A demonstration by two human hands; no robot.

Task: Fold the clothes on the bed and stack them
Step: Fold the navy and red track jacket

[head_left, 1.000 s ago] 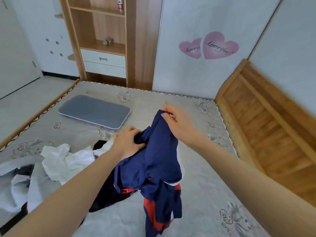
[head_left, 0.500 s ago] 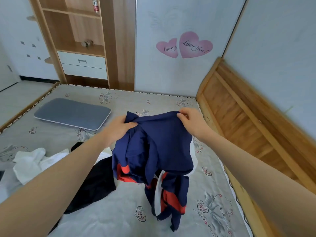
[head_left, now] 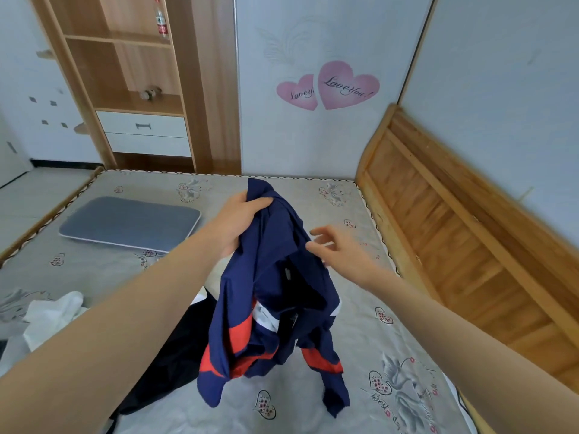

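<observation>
One navy garment [head_left: 275,296] gripped by left hand [head_left: 239,222], right hand [head_left: 340,249] fingers spread, empty, one pillow [head_left: 128,223]

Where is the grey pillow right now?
The grey pillow lies flat on the bed's far left part, below the wooden shelf unit.

The larger pink heart sticker [head_left: 347,84] on the wall reads "Love You!" in dark script. The smaller pink heart sticker [head_left: 299,93] just beside it, partly overlapped, shows "Love Yo", the rest cut off. On the mattress [head_left: 313,411], near its lower right corner, printed script starts with "Best"; what follows is too small to read. The bottle [head_left: 161,19] on the shelf carries a red label, unreadable.
</observation>
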